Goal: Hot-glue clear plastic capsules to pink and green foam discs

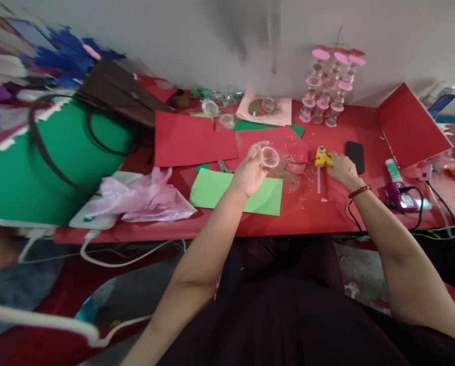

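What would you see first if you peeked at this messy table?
Probably the bright red table with its light green sheet. In the middle, the left hand holds up a small clear cup while the right hand grips a yellow glue gun. By the back wall stands a tower of cups with pink discs.

Bare forearms, red bead bracelet (359,191) on right wrist, dark clothing

We see a small cup (270,156) of clear, glossy plastic, a glue gun (322,157) of yellow plastic, matt light green paper (212,189), matt red paper (192,140) and a smooth, glossy black phone (355,155).
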A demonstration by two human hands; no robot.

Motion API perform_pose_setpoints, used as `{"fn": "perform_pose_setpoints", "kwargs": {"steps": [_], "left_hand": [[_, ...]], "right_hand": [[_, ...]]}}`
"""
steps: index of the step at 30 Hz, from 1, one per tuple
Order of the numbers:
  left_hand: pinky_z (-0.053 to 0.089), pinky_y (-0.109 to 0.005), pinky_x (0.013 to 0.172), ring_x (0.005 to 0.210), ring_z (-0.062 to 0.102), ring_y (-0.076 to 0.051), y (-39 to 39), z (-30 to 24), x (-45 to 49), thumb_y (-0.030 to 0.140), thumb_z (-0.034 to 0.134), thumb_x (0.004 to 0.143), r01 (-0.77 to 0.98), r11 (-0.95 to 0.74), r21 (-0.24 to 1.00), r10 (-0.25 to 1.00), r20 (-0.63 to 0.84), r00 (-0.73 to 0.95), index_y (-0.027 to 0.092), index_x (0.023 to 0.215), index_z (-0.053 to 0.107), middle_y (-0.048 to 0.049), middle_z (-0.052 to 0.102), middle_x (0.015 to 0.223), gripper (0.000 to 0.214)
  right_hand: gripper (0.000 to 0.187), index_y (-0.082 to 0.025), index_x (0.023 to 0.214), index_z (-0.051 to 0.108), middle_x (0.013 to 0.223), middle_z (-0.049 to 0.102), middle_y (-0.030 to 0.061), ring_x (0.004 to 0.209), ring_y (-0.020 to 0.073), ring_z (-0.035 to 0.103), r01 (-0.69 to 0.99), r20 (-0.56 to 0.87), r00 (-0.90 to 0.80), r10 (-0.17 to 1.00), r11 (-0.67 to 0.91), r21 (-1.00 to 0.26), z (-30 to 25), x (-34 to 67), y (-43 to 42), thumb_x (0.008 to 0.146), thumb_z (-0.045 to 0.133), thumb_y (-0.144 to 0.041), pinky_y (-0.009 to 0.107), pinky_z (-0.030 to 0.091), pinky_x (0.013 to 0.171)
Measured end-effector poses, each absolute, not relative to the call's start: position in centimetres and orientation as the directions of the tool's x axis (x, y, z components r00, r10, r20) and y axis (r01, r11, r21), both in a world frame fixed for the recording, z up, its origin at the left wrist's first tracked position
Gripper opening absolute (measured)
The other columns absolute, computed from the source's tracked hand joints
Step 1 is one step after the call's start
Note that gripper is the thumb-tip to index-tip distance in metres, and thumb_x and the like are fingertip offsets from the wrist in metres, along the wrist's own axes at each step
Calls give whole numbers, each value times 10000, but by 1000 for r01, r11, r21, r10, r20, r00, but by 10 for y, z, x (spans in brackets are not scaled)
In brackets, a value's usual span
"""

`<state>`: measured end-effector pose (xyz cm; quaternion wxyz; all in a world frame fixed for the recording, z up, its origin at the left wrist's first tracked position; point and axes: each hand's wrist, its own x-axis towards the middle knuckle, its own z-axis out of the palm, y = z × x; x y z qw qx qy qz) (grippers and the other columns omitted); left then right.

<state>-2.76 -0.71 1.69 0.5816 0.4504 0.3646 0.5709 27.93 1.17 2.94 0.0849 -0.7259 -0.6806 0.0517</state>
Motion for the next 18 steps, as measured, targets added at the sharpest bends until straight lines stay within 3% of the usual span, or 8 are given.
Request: {"fn": "perform_pose_setpoints", "kwargs": {"steps": [4,6,7,8,10,14,18], "left_hand": [[609,-332,818,933,734,-186,20,25,-13,655,649,944,-408,-9,913,989,70,133,256,1008,721,-97,750,1016,410],[616,-343,860,968,742,-193,30,28,-11,614,636,968,-465,8,885,990,58,127,231,1003,734,-109,758,1033,397],[616,-342,878,995,745,-195,33,29,-11,565,625,988,-493,21,870,990,52,133,225,1010,740,-111,763,1060,360],[613,-334,891,1022,745,-192,35,29,-13,496,619,1002,-522,39,852,988,45,147,222,1025,747,-109,766,1091,304],[601,-296,902,1044,742,-170,35,27,-18,334,635,992,-581,82,810,983,31,182,220,1074,758,-89,768,1143,186],[581,-236,880,951,732,-131,30,20,-29,139,725,889,-693,139,707,980,2,199,194,1132,766,-52,771,1108,253],[588,-239,788,884,728,-141,29,18,-32,147,691,920,-742,171,648,985,-119,122,177,1017,756,-46,772,1005,121]], "right_hand": [[138,-214,982,646,770,640,16,685,187,605,764,82,169,982,-79,-641,42,272,15,856,630,-268,301,471,620],[197,-220,962,614,705,547,-45,566,121,502,401,-4,130,992,-56,-914,51,260,14,844,683,-362,269,432,554],[280,-218,965,613,707,531,-58,540,98,470,203,-38,65,997,-51,-978,56,252,13,814,737,-418,260,421,536],[354,-215,970,618,716,532,-62,528,83,451,63,-41,-3,999,-41,-997,59,244,11,788,781,-471,253,408,522],[457,-215,966,629,719,557,-56,525,77,465,-64,-27,-116,993,-34,-997,61,230,6,768,826,-576,247,391,498],[552,-206,1042,671,681,621,-19,582,114,544,-29,-24,-314,949,-35,-999,50,214,0,816,788,-696,256,408,518],[535,-199,1036,687,685,606,-21,599,117,536,-44,21,-319,948,7,-999,33,214,1,822,799,-677,265,411,528]]}}
